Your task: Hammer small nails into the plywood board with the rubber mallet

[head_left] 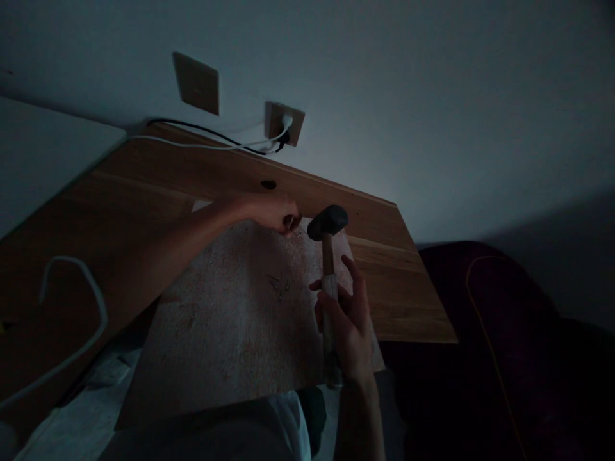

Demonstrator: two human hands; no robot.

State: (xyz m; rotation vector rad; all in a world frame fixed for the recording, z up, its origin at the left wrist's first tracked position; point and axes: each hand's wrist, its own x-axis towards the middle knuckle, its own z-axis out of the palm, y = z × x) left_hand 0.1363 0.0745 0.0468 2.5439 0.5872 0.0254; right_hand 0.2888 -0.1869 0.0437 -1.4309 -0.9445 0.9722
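Observation:
My right hand (348, 320) is wrapped round the pale handle of a hammer (328, 256), its index finger lifted off. The dark, blunt hammer head points up and away from me, over the right side of a worn board (221, 333). Near the board's far edge my left hand (276, 212) is closed in a pinch, with the fingertips low against the surface. Whatever sits between those fingertips is too small and dim to make out. Several small nails or screws (279, 286) lie loose on the middle of the board.
The board lies on a wooden desk (403, 282) against a wall. Behind it, cables (202, 146) run to a socket (298, 125). A white cable (98, 301) curls at the left. A dark, purplish piece of furniture (461, 288) stands right of the desk.

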